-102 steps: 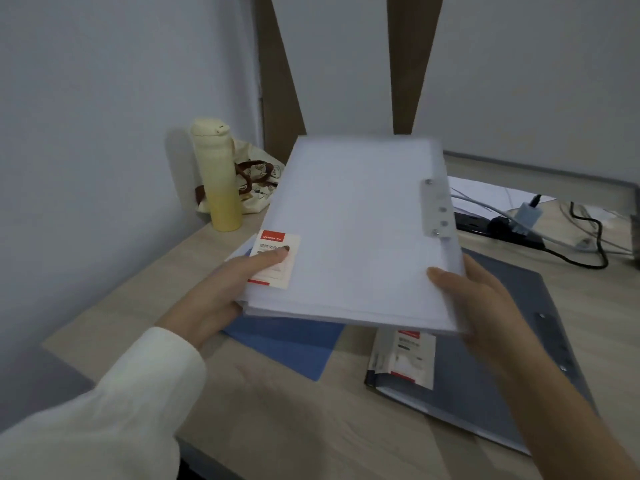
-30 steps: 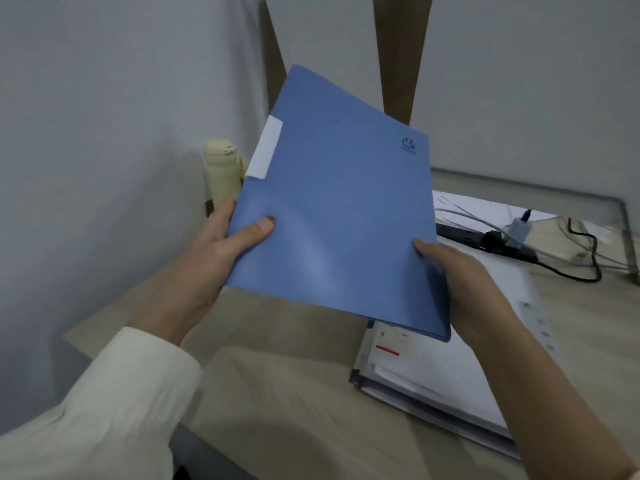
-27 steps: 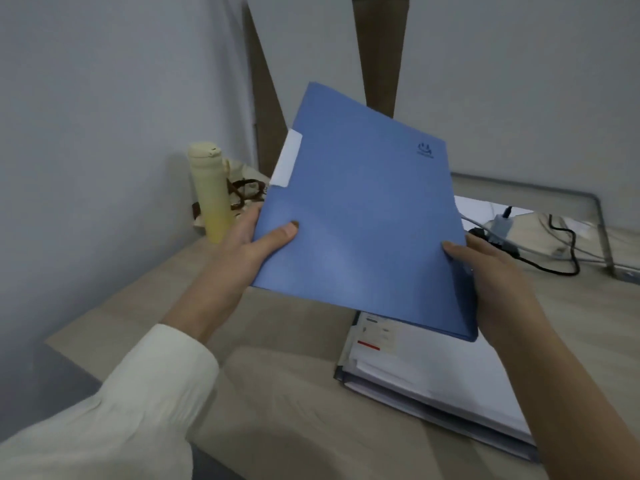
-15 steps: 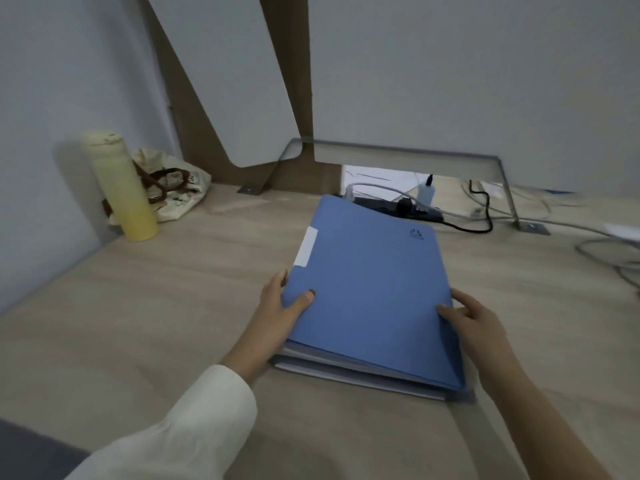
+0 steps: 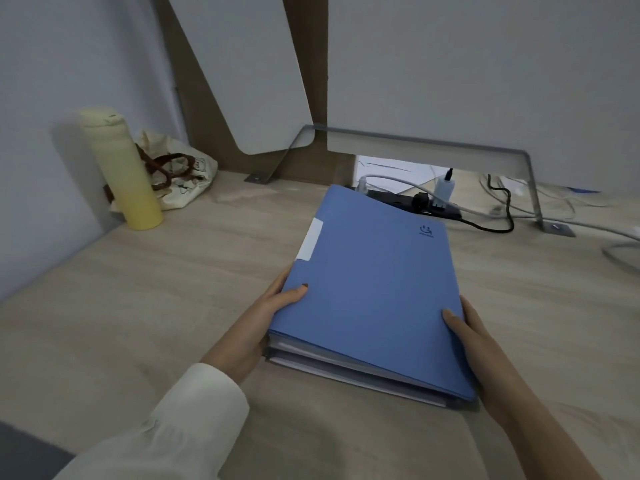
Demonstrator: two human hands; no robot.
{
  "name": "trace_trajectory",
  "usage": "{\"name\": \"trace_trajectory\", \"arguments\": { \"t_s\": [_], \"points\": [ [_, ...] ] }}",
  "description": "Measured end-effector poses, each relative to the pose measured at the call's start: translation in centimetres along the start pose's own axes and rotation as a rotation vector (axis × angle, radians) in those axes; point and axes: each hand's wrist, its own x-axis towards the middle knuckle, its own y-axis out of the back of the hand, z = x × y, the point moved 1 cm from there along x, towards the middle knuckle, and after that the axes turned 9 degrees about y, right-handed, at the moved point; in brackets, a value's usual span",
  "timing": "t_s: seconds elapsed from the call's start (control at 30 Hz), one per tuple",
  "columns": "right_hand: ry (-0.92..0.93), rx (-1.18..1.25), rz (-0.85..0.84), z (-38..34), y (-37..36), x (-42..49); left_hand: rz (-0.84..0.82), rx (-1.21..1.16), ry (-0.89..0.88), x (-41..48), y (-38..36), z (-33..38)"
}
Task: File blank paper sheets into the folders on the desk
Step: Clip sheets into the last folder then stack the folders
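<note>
A blue folder (image 5: 374, 282) with a white tab on its left edge lies on top of a stack of other folders (image 5: 349, 370) on the wooden desk (image 5: 145, 306). White sheet edges show between the covers at the stack's front. My left hand (image 5: 266, 313) grips the stack's left edge, thumb on the blue cover and fingers out of sight below. My right hand (image 5: 467, 334) holds the right edge the same way, thumb on top. Whether the stack rests fully on the desk cannot be told.
A pale yellow bottle (image 5: 121, 168) and a cream cloth bag (image 5: 176, 174) stand at the back left by the wall. Behind the folders lie a black power strip (image 5: 415, 202), plugs and cables (image 5: 502, 216), loose paper (image 5: 391, 168) and a metal bracket (image 5: 530, 181).
Earlier I held a translucent folder, then the blue folder raised in the air. The blue folder has come down onto the stack, and both hands now hold the stack's sides.
</note>
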Motion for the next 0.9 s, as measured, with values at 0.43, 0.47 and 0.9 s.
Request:
{"name": "trace_trajectory", "arguments": {
  "t_s": [0.43, 0.47, 0.9],
  "points": [
    [0.083, 0.055, -0.048, -1.4, -14.2, 7.0, 0.739, -0.194, -0.346, 3.5, 10.0, 0.4],
    [0.093, 0.056, -0.058, -1.6, -15.3, 7.8, 0.808, -0.181, -0.387, 3.9, 10.2, 1.0],
    [0.144, 0.078, -0.247, -2.4, -23.3, 15.4, 1.185, -0.325, -0.571, 12.4, 18.0, 5.0]
  ]
}}
